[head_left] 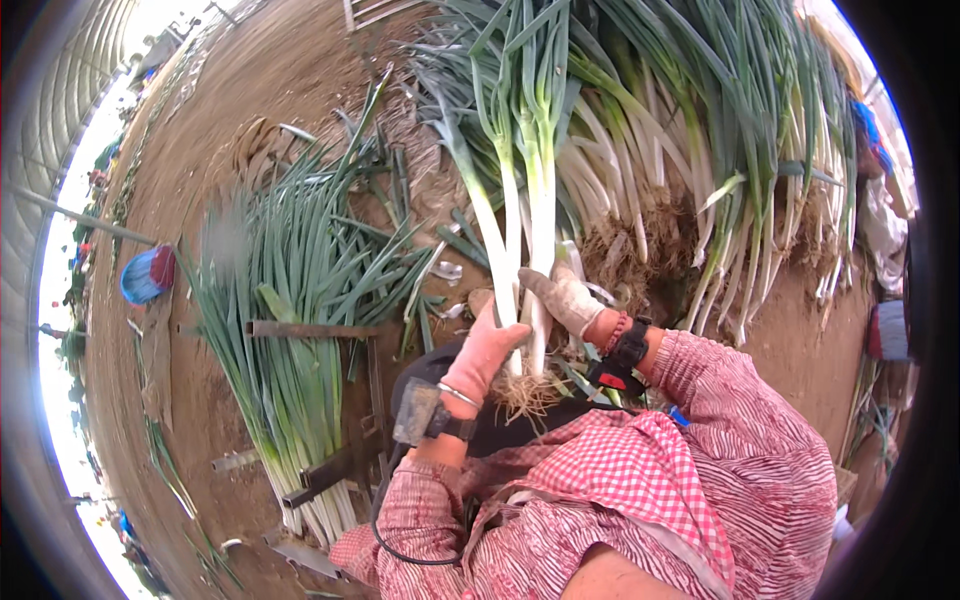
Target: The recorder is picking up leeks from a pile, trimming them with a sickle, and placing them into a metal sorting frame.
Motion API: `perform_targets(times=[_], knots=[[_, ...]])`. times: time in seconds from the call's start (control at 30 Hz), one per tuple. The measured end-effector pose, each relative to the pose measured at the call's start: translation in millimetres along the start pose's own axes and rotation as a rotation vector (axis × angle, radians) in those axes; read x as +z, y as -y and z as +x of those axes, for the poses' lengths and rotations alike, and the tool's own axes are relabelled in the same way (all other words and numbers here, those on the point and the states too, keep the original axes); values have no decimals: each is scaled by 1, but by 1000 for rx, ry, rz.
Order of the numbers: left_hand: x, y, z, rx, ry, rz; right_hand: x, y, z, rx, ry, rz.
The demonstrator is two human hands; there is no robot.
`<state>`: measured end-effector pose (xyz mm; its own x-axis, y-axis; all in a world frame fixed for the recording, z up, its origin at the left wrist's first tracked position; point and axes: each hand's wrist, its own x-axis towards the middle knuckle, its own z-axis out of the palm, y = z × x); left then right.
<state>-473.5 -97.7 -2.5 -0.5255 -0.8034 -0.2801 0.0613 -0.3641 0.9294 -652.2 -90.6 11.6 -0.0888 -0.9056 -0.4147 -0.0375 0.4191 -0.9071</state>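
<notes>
Dirt floor under what looks like a curved tunnel cover, so probably a farm shed setup. Left hand has its fingers wrapped low around a few long leeks, thumb across the white stalks just above the roots. Right hand is closed around them slightly higher, thumb pressed on the stalks. So they're upright in both hands, right in front of the person's body, leaves pointing away. My guess is this is the gathering or cleaning step; next move calls for a firm but gentle hold so the stalks stay lined up and don't snap. Further out, a big heap lies on the upper right, and a bundle rests in a metal rack on the left.
</notes>
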Motion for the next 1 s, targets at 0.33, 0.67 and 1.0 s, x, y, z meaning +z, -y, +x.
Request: perform_targets(times=[0.33, 0.67, 1.0], knots=[[-41, -45, -111, -151, -41, -140, 84, 39, -57, 13, 266, -209], [-36, -21, -148, -219, -128, -267, 115, -10, -54, 134, 728, -84], [-39, -30, -160, -195, -195, -452, 116, -50, 29, 274, 630, 243]])
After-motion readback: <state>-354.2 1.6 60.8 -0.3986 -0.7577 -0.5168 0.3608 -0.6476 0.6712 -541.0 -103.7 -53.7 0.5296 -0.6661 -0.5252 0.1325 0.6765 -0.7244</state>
